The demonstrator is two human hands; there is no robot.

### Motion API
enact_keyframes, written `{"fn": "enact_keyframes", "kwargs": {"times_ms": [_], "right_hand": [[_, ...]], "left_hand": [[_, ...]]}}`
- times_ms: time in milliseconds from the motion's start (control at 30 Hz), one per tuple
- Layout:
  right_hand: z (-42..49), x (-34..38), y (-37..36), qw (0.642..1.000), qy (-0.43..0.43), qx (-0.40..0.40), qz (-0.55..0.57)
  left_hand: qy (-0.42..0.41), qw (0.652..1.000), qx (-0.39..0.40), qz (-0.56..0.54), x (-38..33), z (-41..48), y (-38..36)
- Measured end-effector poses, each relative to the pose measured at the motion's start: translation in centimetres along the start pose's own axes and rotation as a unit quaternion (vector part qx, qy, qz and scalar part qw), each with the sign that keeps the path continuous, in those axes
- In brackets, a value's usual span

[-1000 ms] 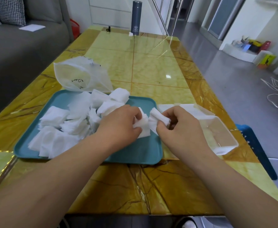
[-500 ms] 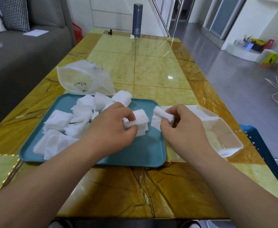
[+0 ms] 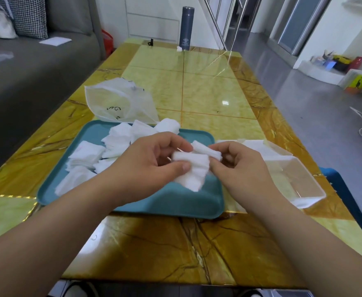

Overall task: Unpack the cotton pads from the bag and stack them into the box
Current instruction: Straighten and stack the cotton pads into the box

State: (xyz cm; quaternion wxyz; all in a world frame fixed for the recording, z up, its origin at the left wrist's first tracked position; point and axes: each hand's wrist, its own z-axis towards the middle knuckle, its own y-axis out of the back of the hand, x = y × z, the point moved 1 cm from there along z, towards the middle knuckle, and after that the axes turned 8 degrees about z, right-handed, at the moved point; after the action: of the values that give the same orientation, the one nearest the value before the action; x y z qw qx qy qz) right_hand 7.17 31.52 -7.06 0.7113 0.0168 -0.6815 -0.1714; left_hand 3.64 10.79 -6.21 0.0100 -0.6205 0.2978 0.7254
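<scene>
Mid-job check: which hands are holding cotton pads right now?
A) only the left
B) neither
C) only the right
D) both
D: the left hand grips a stack of cotton pads and the right hand pinches a smaller stack, both above the teal tray.

Lighting: bright, even daylight. Glare: small white spot on the glossy table (image 3: pixel 197 93) toward its far right edge, plus thin streaks near the far edge. Shadows: soft, faint. Distortion: wide-angle bowing at the picture's borders. Focus: slightly soft overall.
</scene>
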Motion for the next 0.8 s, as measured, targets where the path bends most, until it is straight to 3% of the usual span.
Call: {"fn": "enact_keyframes", "kwargs": {"times_ms": [67, 200, 667, 800], "right_hand": [[-0.1, 0.1, -0.1, 0.998, -0.023, 0.042, 0.041], [-0.5, 0.3, -0.2, 0.993, -0.027, 0.098, 0.051], [-0.7, 0.1, 0.2, 0.986, -0.032, 0.153, 0.054], [-1.1, -0.8, -0.9, 0.988, -0.026, 0.151, -0.033]], "left_hand": [[0.007, 0.999, 0.035, -0.024, -0.1, -0.1, -0.1], [0.008, 1.000, -0.007, 0.010, -0.1, 0.3, -0.2], [0.022, 0.994, -0.082, 0.072, 0.4, 0.7, -0.6], [0.028, 0.986, -0.067, 0.147, 1.9, 0.8, -0.6]]}}
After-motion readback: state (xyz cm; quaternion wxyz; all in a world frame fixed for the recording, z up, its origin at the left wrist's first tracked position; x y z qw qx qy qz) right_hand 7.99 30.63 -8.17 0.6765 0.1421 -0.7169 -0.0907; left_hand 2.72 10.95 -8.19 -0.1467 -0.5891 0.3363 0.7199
